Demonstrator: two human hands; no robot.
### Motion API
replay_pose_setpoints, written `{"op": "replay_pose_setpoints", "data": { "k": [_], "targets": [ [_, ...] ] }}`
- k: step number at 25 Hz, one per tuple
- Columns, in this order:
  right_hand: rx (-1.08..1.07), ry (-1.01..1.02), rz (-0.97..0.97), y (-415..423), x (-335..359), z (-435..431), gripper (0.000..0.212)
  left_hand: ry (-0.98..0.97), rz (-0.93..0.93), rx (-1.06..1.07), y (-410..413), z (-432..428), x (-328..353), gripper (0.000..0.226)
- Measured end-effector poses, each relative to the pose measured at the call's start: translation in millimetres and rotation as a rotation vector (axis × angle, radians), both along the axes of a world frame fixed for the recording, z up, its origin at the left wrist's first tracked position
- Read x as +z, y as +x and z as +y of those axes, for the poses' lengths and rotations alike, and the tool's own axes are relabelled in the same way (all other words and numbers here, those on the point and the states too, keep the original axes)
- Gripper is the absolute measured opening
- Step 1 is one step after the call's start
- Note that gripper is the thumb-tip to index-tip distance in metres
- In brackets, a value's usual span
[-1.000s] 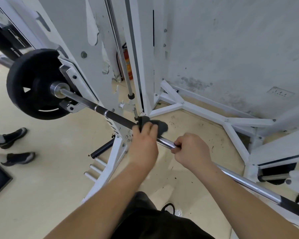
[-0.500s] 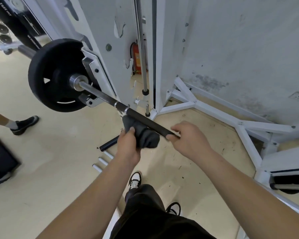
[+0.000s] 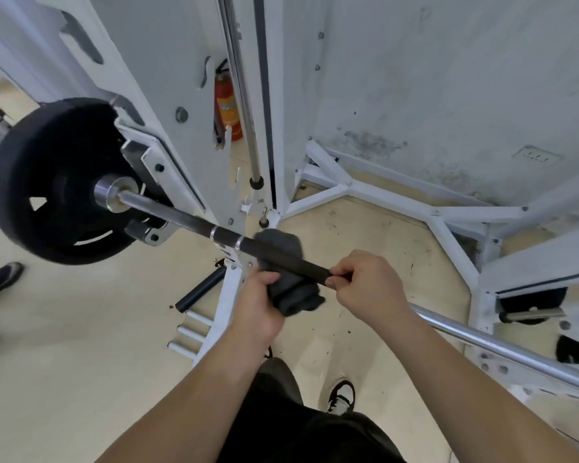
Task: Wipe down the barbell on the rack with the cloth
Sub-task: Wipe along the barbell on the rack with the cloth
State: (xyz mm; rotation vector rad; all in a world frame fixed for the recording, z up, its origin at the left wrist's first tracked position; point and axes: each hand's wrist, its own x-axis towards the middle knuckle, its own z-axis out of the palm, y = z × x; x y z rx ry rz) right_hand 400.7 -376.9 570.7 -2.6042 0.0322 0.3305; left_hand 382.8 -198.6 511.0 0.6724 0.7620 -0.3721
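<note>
**Barbell wipe-down: in progress at the rack-side end of the shaft**

The rack (image 3: pixel 168 95) carries the barbell (image 3: pixel 181 218) across its supports, with a black weight plate (image 3: pixel 51 182) loaded on the left sleeve. The shaft runs from that plate down to the lower right edge of the view.

The cloth (image 3: pixel 291 292), dark grey, is draped over and under the dark section of the shaft, just right of the rack upright. The left hand (image 3: pixel 259 305) has its grip closed around the cloth from below. The right hand (image 3: pixel 368 285) has its grip pinching the shaft directly beside the cloth, apparently to steady it.

Judged status: wiping is under way on the dark section. The bright chrome length (image 3: pixel 502 345) toward the lower right and the short length between cloth and plate carry no cloth at this moment. No visible residue distinguishes cleaned from uncleaned areas, so completed coverage cannot be confirmed.
</note>
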Motion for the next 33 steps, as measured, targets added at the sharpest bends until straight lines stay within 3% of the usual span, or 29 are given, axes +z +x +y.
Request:
{"op": "replay_pose_setpoints", "data": {
  "k": [3,7,9,10,11,13,15,17,19,20,23,24,25,28,29,30,31,33],
  "targets": [
    [0.001,-0.015,-0.009,0.4,0.9,1.0,0.011,0.002,-0.004,-0.084,-5.7,-16.9,15.6,0.065],
    [-0.025,0.030,-0.066,-16.4,2.4,-32.6,0.017,0.106,0.130,-0.361,-43.8,-78.6,47.2,0.034],
    [-0.044,0.023,-0.087,-27.6,4.2,-65.8,0.015,0.165,0.118,-0.357,-51.0,-83.9,77.4,0.025],
    [-0.053,0.015,-0.093,-33.7,6.0,-83.3,0.014,0.223,0.074,-0.298,-50.3,-81.7,94.7,0.030],
    [-0.062,0.007,-0.097,-40.6,8.0,-102.1,0.014,0.357,-0.034,-0.234,-48.9,-81.2,109.7,0.031],
    [-0.061,-0.033,-0.080,-52.4,10.2,-134.1,0.017,0.977,-0.375,-0.189,-40.2,-80.8,115.0,0.011],
    [-0.042,-0.118,-0.036,-68.3,10.7,-162.7,0.020,1.672,-0.642,-0.504,-26.1,-89.4,94.2,0.022],
    [-0.022,-0.197,-0.012,-85.0,12.0,-189.6,0.020,1.946,-0.569,-0.825,-24.7,-114.8,60.4,0.034],
    [-0.016,-0.256,0.003,-98.7,15.5,-210.8,0.022,1.978,-0.459,-0.880,-36.2,-145.9,42.2,0.041],
    [-0.018,-0.286,0.011,-103.8,16.5,-219.8,0.024,1.933,-0.562,-0.894,-45.5,-163.1,38.1,0.046],
    [0.003,-0.338,-0.011,-117.2,12.8,-240.8,0.019,1.645,-1.172,-1.080,-80.2,-204.6,37.3,0.056],
    [0.009,-0.340,-0.044,-120.8,9.9,-246.7,0.013,1.599,-1.226,-1.109,-77.2,-202.9,40.3,0.058],
    [0.002,-0.334,-0.081,-124.3,6.9,-251.4,0.008,1.630,-1.143,-1.105,-69.3,-194.8,43.5,0.058],
    [-0.062,-0.250,-0.162,-135.4,0.2,-257.8,0.012,2.042,-0.522,-0.861,-52.1,-164.5,47.0,0.051],
    [-0.072,-0.212,-0.185,-137.7,-2.2,-257.6,0.015,2.150,-0.432,-0.814,-55.8,-165.9,46.7,0.049],
    [-0.076,-0.180,-0.202,-139.4,-3.6,-256.2,0.020,2.189,-0.505,-0.818,-63.7,-177.9,45.7,0.048],
    [-0.074,-0.157,-0.220,-140.1,-4.7,-254.8,0.023,2.140,-0.709,-0.856,-75.4,-197.1,42.3,0.048],
    [-0.069,-0.149,-0.242,-137.7,-2.5,-252.4,0.023,1.847,-1.140,-0.998,-102.5,-234.1,39.3,0.054]
  ]
}}
